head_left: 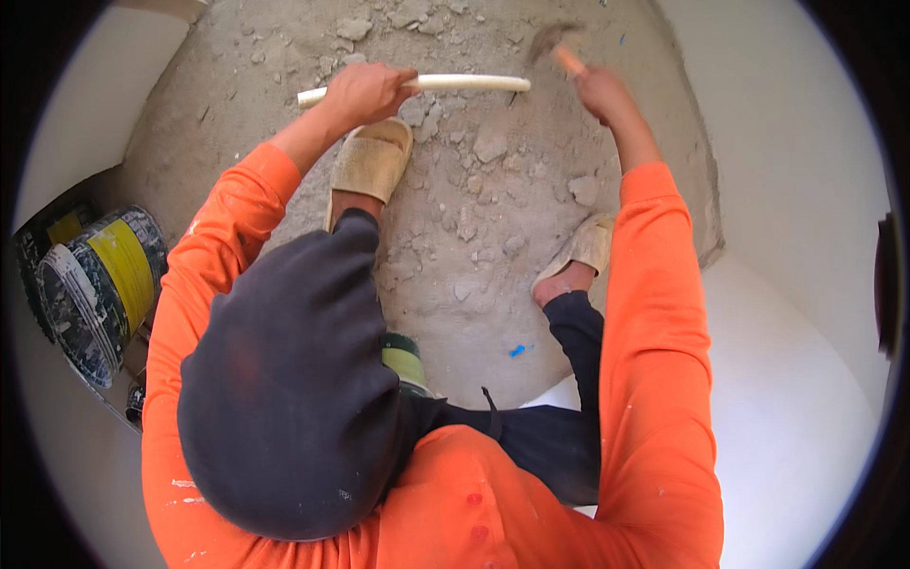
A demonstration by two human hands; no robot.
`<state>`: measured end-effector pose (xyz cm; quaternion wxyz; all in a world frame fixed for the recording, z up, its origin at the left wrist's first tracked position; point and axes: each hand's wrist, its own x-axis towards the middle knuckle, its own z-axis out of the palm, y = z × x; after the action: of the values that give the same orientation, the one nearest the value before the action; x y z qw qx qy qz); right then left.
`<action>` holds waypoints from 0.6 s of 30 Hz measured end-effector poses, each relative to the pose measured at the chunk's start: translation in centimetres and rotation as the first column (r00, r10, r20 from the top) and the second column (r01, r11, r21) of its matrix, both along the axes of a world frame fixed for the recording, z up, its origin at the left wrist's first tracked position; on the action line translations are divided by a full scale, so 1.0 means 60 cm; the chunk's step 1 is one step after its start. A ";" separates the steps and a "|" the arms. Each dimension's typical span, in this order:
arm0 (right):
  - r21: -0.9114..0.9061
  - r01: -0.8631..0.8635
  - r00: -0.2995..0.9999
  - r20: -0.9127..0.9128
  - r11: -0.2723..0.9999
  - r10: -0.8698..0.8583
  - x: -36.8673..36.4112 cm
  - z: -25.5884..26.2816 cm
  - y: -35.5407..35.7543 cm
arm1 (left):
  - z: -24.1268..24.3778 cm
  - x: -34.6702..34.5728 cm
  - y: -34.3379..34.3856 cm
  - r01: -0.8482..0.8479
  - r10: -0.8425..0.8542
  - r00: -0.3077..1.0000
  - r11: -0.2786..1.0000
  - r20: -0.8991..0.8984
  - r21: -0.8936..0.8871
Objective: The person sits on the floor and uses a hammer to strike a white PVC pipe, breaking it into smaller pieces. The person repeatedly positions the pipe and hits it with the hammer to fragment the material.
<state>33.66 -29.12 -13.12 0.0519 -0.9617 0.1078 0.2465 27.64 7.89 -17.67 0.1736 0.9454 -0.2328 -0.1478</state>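
My left hand [371, 91] grips a white plastic pipe [476, 82] around its left part, holding it roughly level across the view above the rough floor. Below the pipe's right end a thin dark nail-like piece [513, 98] shows; whether it is fixed to the pipe cannot be told. My right hand [606, 92] is closed on the wooden handle of a hammer [569, 60]. Blurred by motion, the hammer head lies up and to the right of the pipe's end, apart from it.
Broken mortar chunks [490, 146] and dust litter the bare concrete floor [455, 348]. Paint-spattered buckets [121, 277] stand at the left, and a green bucket [404, 363] is partly hidden behind my leg. White walls [775, 142] rise on both sides. My sandalled feet [373, 163] flank the rubble.
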 end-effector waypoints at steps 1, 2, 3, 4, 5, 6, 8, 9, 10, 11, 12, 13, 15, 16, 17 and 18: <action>-0.023 -0.024 0.996 -0.092 0.999 0.022 0.012 0.026 0.023 | -0.007 -0.001 0.006 0.004 -0.004 1.000 1.000 0.007 0.012; -0.045 -0.051 0.982 -0.183 0.998 0.042 0.027 0.058 0.042 | -0.014 0.001 0.011 0.007 -0.007 1.000 1.000 0.014 0.025; -0.070 -0.075 0.958 -0.283 0.995 0.052 0.024 0.078 0.053 | -0.012 0.003 0.010 0.017 -0.017 1.000 1.000 0.013 0.021; -0.016 0.023 0.980 -0.196 1.000 -0.025 0.016 0.080 0.053 | -0.011 0.007 0.011 0.026 -0.026 1.000 1.000 0.013 0.018; 0.047 0.113 0.988 -0.113 0.992 -0.107 0.009 0.079 0.051 | -0.009 0.009 0.010 0.033 -0.033 0.999 0.999 0.011 0.015; 0.119 0.197 0.980 -0.048 0.973 -0.193 -0.004 0.073 0.051 | -0.014 0.000 0.012 0.024 -0.024 1.000 1.000 0.006 0.007; 0.027 0.020 0.998 -0.062 0.999 -0.018 -0.027 0.018 0.016 | -0.013 0.011 0.005 0.032 -0.032 0.999 0.999 0.028 -0.017; -0.014 -0.077 0.995 -0.070 0.997 0.076 -0.027 0.016 0.024 | -0.007 0.014 0.003 0.032 -0.032 0.999 0.999 0.004 0.006; -0.018 -0.086 0.992 -0.097 0.996 0.084 -0.016 0.025 0.023 | -0.001 0.013 0.002 0.032 -0.031 0.999 0.999 -0.020 0.030; -0.023 -0.095 0.988 -0.124 0.995 0.091 -0.002 0.039 0.017 | 0.005 0.013 0.001 0.033 -0.031 0.999 0.998 -0.044 0.053; -0.024 -0.114 0.982 -0.155 0.993 0.109 0.006 0.059 0.028 | 0.008 0.011 0.004 0.035 -0.033 0.999 0.998 -0.038 0.053; 0.031 -0.006 0.993 -0.116 1.000 0.009 0.002 0.065 0.040 | 0.003 0.010 0.009 0.023 -0.023 1.000 0.999 -0.021 0.031; 0.141 0.210 0.977 -0.066 0.967 -0.203 -0.016 0.070 0.058 | -0.010 0.003 0.015 0.006 -0.006 1.000 1.000 0.004 -0.017; 0.085 0.102 0.993 -0.074 0.991 -0.096 -0.025 0.052 0.038 | -0.007 -0.001 0.010 0.019 -0.019 1.000 1.000 -0.020 0.000; 0.033 -0.004 0.998 -0.070 0.999 0.007 -0.028 0.018 0.002 | 0.001 0.007 0.002 0.036 -0.036 0.999 0.999 -0.026 0.020; 0.017 -0.038 0.995 -0.088 0.999 0.039 -0.021 0.016 -0.003 | 0.006 0.014 0.001 0.040 -0.038 0.998 0.998 -0.040 0.047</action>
<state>32.37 -29.30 -12.13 0.0497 -0.9514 0.0893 0.2905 28.50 7.94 -17.33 0.1525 0.9416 -0.2440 -0.1750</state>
